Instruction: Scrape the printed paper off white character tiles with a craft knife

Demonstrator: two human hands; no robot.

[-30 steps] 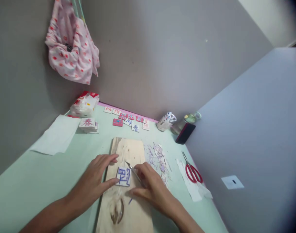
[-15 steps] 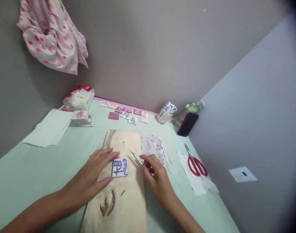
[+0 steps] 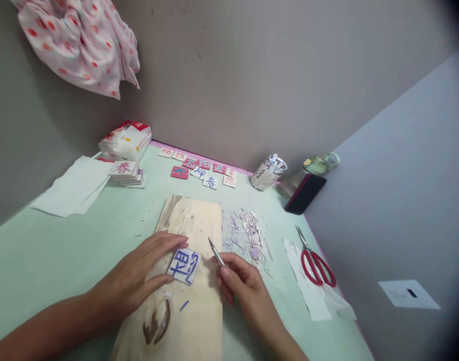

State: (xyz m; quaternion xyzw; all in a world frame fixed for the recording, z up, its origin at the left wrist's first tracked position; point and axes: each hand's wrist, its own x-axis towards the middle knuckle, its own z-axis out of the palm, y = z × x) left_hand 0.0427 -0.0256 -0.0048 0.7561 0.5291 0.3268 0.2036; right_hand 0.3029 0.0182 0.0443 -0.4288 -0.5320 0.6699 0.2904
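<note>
A square white tile (image 3: 183, 266) with a blue character lies tilted on the wooden board (image 3: 193, 215). My left hand (image 3: 150, 265) grips it by opposite edges, index finger at the top and thumb at the lower left. My right hand (image 3: 240, 283), just right of the tile, is closed round a craft knife (image 3: 216, 252). The blade points up and to the left, apart from the tile. A small blue sliver (image 3: 184, 305) rests on the board below the tile, near a dark knot in the wood.
Pale and purple shavings (image 3: 252, 235) lie right of the board. Red-handled scissors (image 3: 315, 265) rest on white paper. At the back are several character tiles (image 3: 210, 182), a can (image 3: 267, 174), a bottle with a phone (image 3: 305, 194) against it, stacked tiles (image 3: 124, 170) and a tissue pack (image 3: 126, 142).
The tile has turned clockwise under my left hand. My right hand has shifted slightly, and the knife now points more steeply upward. The whole view has shifted a little.
</note>
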